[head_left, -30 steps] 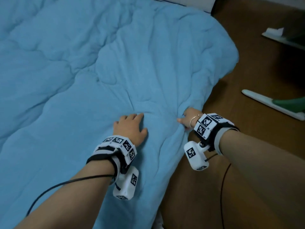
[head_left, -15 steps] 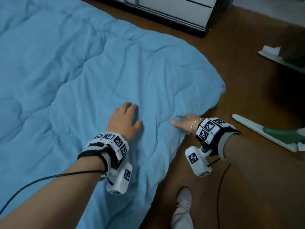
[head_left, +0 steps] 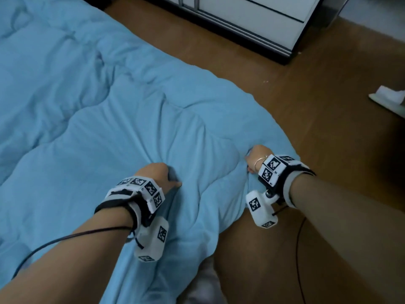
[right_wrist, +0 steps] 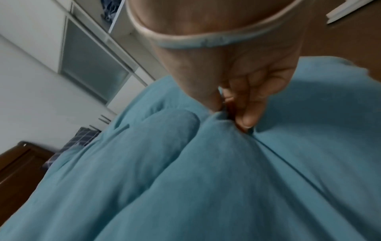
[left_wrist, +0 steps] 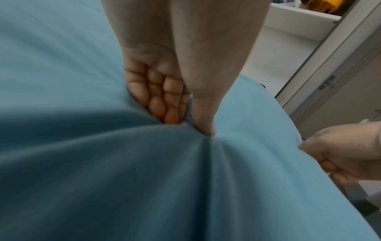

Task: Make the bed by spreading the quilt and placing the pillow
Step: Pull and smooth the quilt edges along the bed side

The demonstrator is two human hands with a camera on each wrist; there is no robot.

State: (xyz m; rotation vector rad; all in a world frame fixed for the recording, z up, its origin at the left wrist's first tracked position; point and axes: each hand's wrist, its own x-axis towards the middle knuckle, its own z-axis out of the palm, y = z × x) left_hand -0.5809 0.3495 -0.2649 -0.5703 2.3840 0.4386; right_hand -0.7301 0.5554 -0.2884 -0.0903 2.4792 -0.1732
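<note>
A light blue quilt point(head_left: 105, 119) is seen spread over the bed, its rounded corner hanging out over the brown wooden floor point(head_left: 324, 110) at the right. The left hand point(head_left: 156, 175) is set on the quilt a little way in from that edge. In the left wrist view its fingers point(left_wrist: 163, 96) are curled tightly against the palm, and a fold of the fabric is pinched between them and the thumb, so that creases are drawn toward the grip. The right hand point(head_left: 255, 156) is placed at the very edge of the quilt, near the rounded corner and well to the right of the left hand. Its fingers point(right_wrist: 250, 104) are likewise closed, and a bunched ridge of the cloth is gripped between thumb and fingertips, as the right wrist view shows. A thin bracelet point(head_left: 259, 161) is worn on the right wrist. A white cabinet point(head_left: 252, 20) with a dark base is seen standing on the floor beyond the quilt's corner. A white object point(head_left: 389, 98) is partly visible on the floor at the right edge; what it is cannot be told.
</note>
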